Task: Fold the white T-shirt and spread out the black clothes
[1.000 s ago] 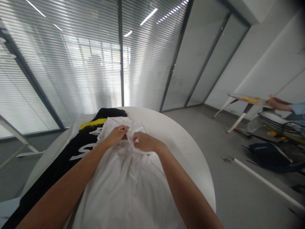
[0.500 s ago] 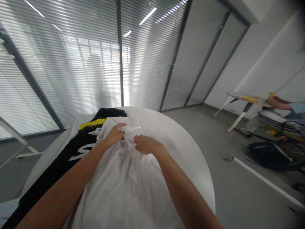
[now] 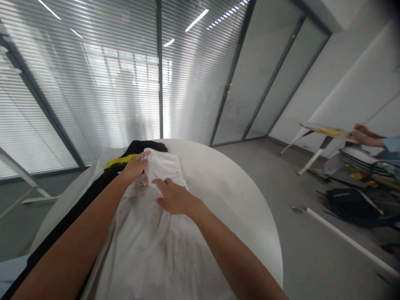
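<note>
A white garment (image 3: 156,246) lies spread lengthwise on a round white table (image 3: 237,200), its far end bunched up. My left hand (image 3: 135,166) grips the far left edge of that bunched end, fingers closed on the cloth. My right hand (image 3: 173,198) lies on the garment just behind the bunch, fingers pressing down on the fabric. Under and to the left of the white garment lies a black garment with a yellow band (image 3: 120,161).
Glass walls with blinds (image 3: 125,83) stand behind the table. At the right, another person's hand (image 3: 362,133) rests on a white folding table (image 3: 321,130). A dark bag (image 3: 350,202) and a white pole (image 3: 343,237) lie on the grey floor.
Both hands moved apart from pinching the cloth together. My left hand shifted left and further away along the bunched end; my right hand drew back and flattened on the garment.
</note>
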{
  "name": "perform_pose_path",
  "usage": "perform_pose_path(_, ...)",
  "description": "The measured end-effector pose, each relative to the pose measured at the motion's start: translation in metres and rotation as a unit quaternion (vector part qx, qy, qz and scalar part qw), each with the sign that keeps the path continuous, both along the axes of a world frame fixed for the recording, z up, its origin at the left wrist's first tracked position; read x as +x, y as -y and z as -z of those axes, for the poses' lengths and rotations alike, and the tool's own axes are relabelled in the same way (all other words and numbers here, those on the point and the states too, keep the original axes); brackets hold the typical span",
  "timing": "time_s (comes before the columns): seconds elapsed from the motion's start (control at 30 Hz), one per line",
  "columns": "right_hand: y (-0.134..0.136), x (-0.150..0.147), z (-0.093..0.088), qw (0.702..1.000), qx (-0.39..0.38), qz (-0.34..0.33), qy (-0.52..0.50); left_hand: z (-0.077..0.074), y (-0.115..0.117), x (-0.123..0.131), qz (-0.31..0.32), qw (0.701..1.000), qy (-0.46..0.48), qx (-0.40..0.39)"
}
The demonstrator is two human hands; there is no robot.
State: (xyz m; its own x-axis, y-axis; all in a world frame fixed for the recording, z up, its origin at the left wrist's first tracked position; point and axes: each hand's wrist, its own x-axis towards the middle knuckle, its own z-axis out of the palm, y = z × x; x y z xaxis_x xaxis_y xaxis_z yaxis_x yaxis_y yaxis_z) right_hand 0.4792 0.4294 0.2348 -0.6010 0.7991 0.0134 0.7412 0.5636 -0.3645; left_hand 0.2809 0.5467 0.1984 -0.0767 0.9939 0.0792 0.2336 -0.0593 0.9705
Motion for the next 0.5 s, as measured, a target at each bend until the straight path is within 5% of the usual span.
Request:
perform_pose_path(0.17, 0.001, 0.001, 0.003, 0.998, 0.012, -0.033, 0.042, 0.008, -0.005, -0.015, -0.043, 0.999, -0.011, 0.001)
perform_pose_path(0.33, -0.002, -0.007, 0.008, 0.994, 0.038, -0.1, -0.036, 0.003, -0.001, -0.012, -0.049, 0.998, 0.025, -0.011)
perform_pose_path(0.5, -0.001, -0.012, 0.006, 0.986, 0.06, -0.108, -0.109, -0.013, 0.007, -0.007, 0.077, 0.985, 0.152, 0.023)
